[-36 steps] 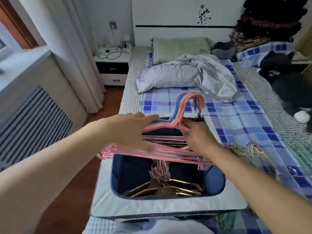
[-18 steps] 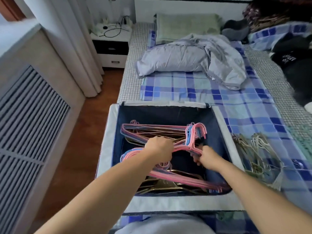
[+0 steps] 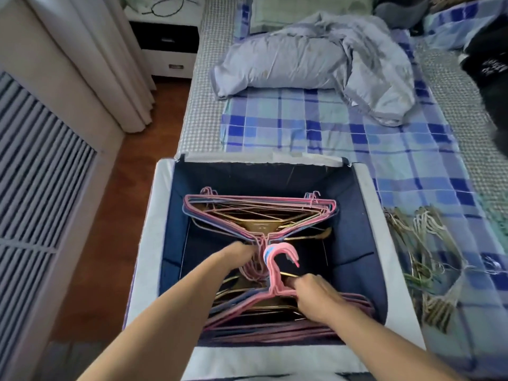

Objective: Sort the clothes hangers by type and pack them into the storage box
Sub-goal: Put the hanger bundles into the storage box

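your right hand (image 3: pixel 316 295) sat low in the storage box (image 3: pixel 145 243), fingers curled down on the near bundle of pink and blue hangers (image 3: pixel 275 320) just below their hooks, which stood up in a pink curl beside your knuckles. your left hand (image 3: pixel 239 253) reached deeper toward the middle of the box, where the hooks of the two bundles meet; its fingers were buried among the wires, so i couldn't tell whether they were gripping or only pressing. beyond it the far bundle (image 3: pixel 258 213) lay flat against the back of the box, over gold hangers (image 3: pixel 261 225) beneath. the risk i saw: the two sets of hooks faced each other and could tangle, and lifting either hand out fast might drag a wire up with it. to the right, on the plaid sheet (image 3: pixel 412 171), a pile of pale hangers (image 3: pixel 420 243) waited unpacked, and the crumpled bedding (image 3: pixel 316 56) lay farther off.
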Demonstrator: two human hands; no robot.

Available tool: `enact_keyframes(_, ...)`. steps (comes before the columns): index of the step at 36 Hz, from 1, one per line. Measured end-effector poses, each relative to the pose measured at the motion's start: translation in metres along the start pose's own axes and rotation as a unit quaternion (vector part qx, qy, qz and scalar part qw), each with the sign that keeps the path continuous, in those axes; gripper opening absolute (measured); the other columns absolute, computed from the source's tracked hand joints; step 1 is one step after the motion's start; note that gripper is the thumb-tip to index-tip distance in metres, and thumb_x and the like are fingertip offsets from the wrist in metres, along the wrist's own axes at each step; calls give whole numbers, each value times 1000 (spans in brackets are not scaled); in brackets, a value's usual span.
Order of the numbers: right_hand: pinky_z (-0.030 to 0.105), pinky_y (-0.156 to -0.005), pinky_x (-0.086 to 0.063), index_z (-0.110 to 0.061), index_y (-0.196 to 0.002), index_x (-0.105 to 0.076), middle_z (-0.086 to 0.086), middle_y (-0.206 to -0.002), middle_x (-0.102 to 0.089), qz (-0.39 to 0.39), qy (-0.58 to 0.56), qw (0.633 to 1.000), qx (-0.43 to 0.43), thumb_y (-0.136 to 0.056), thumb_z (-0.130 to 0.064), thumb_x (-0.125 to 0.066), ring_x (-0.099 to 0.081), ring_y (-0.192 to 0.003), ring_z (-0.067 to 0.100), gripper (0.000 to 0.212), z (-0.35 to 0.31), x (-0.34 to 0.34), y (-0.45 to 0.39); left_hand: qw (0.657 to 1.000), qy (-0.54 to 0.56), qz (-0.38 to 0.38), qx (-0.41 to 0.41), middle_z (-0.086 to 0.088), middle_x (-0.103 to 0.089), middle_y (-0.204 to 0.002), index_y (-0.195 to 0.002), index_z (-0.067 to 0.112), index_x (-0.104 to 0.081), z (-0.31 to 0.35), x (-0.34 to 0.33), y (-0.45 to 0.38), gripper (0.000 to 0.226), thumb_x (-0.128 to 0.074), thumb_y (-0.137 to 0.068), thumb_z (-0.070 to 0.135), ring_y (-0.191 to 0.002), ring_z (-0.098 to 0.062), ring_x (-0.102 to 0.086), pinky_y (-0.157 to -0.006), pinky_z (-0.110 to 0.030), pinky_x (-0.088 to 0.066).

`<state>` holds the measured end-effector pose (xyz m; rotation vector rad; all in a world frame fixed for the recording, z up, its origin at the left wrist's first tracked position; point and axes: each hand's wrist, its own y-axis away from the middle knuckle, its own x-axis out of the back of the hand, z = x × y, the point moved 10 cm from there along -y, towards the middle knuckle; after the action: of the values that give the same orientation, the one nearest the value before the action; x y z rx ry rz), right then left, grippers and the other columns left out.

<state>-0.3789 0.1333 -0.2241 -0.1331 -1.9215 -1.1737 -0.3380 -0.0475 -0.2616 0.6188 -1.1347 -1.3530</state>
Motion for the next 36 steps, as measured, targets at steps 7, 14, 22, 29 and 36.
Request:
enact_keyframes(7,40,-81,-55,-20,-111,-66,13,-103,-71,-20,-1,1000,17,-80,-4,-50,-67,-99,38,39,-5,-10,-6,999,10,-43,32,-13,-62,-135,-137,5,-56,6,-45,-48,46,-65,-99,27,-111,-31,-66,-92,-35,-57)
enact_keyframes(14,39,-81,-55,-22,-119,-65,12,-105,-71,-9,-4,1000,22,-80,-5,-51,-67,-97,37,45,-4,-9,-7,992,45,67,96,-5,-74,-88,-91,24,-70,1,-32,-102,48,-63,-66,64,-80,-26,-74,-86,-42,-60)
enact_keyframes(22,42,-79,-56,-22,-118,-68,13,-103,-71,-9,9,1000,11,-79,-5,-48,-67,-96,38,46,-1,-15,-5,980,-1,179,91,0,-71,-76,-84,21,-69,20,-4,-51,28,-59,-80,47,-69,-22,-70,-76,-35,-58)
enact_keyframes(29,43,-81,-57,-19,-118,-68,12,-104,-70,-6,14,1000,22,-79,-4,-49,-67,-95,38,46,-4,-18,-2,993,12,101,62,-4,-68,-93,-108,13,-69,35,-20,-46,22,-57,-98,27,-80,-22,-66,-68,-33,-52)
enact_keyframes(36,42,-82,-54,-21,-121,-62,15,-107,-70,-1,-8,999,37,-82,-1,-50,-66,-99,39,45,-15,-9,-13,982,115,-125,80,-19,-65,-129,-136,14,-51,25,-42,-60,90,-59,-74,79,-112,-38,-68,-102,-51,-51)
